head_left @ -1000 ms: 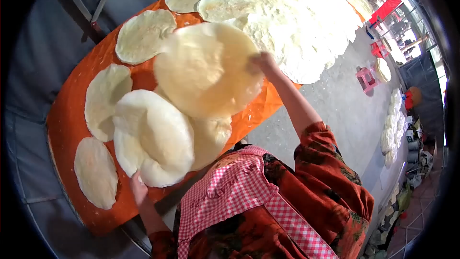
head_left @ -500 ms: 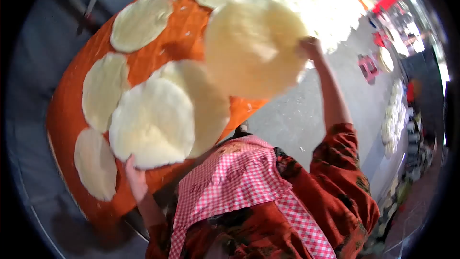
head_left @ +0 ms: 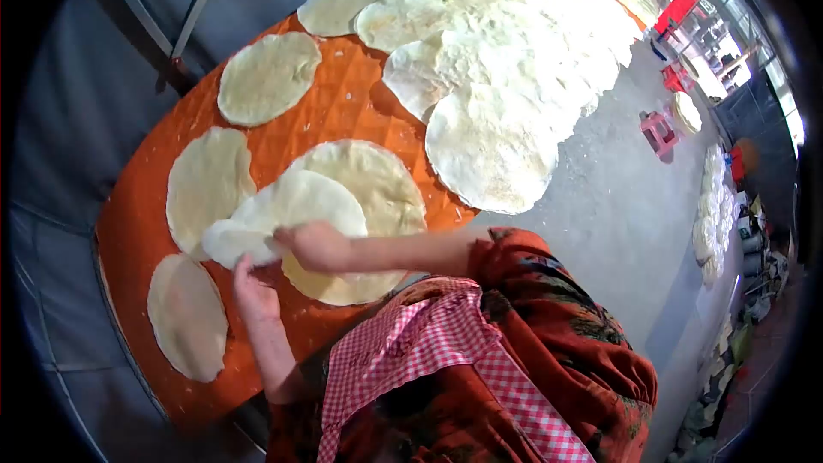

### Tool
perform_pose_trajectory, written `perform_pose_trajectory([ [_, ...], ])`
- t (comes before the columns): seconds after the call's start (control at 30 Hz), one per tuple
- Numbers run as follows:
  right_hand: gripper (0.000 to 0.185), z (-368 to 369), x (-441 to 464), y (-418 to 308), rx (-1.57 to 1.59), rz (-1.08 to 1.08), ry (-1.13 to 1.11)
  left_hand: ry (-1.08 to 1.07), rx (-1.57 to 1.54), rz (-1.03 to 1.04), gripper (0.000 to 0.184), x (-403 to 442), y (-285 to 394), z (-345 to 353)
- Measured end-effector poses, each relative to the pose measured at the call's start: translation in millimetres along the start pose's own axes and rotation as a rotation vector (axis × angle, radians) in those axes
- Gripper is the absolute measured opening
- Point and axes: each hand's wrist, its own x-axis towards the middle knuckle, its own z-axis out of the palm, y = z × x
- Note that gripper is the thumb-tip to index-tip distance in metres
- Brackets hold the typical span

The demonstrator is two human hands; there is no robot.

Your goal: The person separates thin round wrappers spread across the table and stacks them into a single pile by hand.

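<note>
A thin, round, pale flatbread (head_left: 313, 197) is folded or bent along its near edge. My right hand (head_left: 315, 246) reaches across from the right and is closed on that near edge. Just below, my left hand (head_left: 257, 291) pinches the flatbread's edge with its fingertips. Under it lies a yellower round flatbread (head_left: 386, 184), partly covered, on the orange cloth (head_left: 343, 90). Single flatbreads lie to the left: an upper flatbread (head_left: 269, 79), a middle flatbread (head_left: 208, 180) and a lower flatbread (head_left: 187, 317).
Many overlapping flatbreads (head_left: 514, 51) cover the far end of the cloth, with a large flatbread (head_left: 493, 150) at their near edge. Grey floor (head_left: 600, 206) runs along the right, with a pink stool (head_left: 658, 135) farther off. A grey fabric wall (head_left: 69, 163) stands at left.
My right hand has let go of a flatbread, now lying at the pile's near edge, and has come left to the pale flatbread. That flatbread, lying flat before, is now bent.
</note>
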Motion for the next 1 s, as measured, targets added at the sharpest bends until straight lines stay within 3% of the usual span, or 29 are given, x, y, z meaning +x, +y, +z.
perform_pose_trajectory([
  [0.07, 0.017, -41.2, 56.0, 45.3, 0.032, 0.036, 0.066, -0.253, -0.051, 0.018, 0.029, 0.1, 17.1, 7.7],
  [0.1, 0.015, -80.3, 66.3, 51.2, 0.049, 0.089, 0.155, -0.277, 0.010, 0.095, 0.030, -6.8, 23.8, 18.3],
  [0.17, 0.015, -158.8, 86.6, 61.9, 0.097, 0.187, 0.338, -0.243, 0.064, 0.149, 0.030, -18.5, 28.4, 22.9],
  [0.2, 0.019, -209.7, 79.1, 50.2, -0.024, 0.213, 0.384, -0.181, 0.075, 0.132, 0.031, -20.3, 25.8, 12.8],
  [0.23, 0.020, -241.7, 85.3, 94.7, -0.001, 0.266, 0.403, -0.118, 0.086, 0.113, 0.031, -21.5, 19.3, -6.5],
  [0.27, 0.021, -272.3, 68.0, 108.7, 0.508, 0.195, 0.414, -0.054, 0.097, 0.093, 0.032, -24.5, 10.1, -25.0],
  [0.3, 0.021, -299.0, 46.6, 105.4, 0.427, 0.302, 0.489, 0.000, 0.090, 0.077, 0.033, -30.4, -0.6, -41.0],
  [0.37, 0.020, -327.6, 5.6, 150.6, 0.534, 0.221, 0.655, 0.142, 0.038, 0.006, 0.035, -38.0, -26.3, -78.6],
  [0.47, 0.023, -337.5, -52.8, 228.4, 0.339, 0.418, 0.830, 0.271, -0.001, -0.115, 0.037, -48.0, -61.5, -110.2],
  [0.53, 0.039, -320.4, -90.1, 269.2, 0.398, 0.756, 0.787, 0.266, 0.001, -0.171, 0.038, -54.4, -78.8, -114.7],
  [0.57, 0.044, -305.3, -107.2, 293.2, 0.553, 0.801, 0.747, 0.238, -0.003, -0.193, 0.038, -56.2, -85.8, -115.2],
  [0.63, 0.041, -275.4, -131.2, 326.4, 0.658, 0.989, 0.781, 0.216, 0.035, -0.209, 0.036, -59.7, -91.1, -103.3],
  [0.8, 0.025, -249.8, -137.6, 360.1, 1.024, 1.024, 0.968, 0.247, 0.172, -0.207, 0.029, -60.4, -85.9, -83.7],
  [0.9, 0.018, -264.0, -108.2, 365.5, 0.922, 1.025, 1.083, 0.333, 0.221, -0.227, 0.027, -61.9, -81.9, -72.3],
  [1.0, 0.009, -290.6, -71.0, 387.0, 0.616, 0.973, 1.071, 0.311, 0.230, -0.244, 0.024, -63.7, -80.2, -70.2],
])
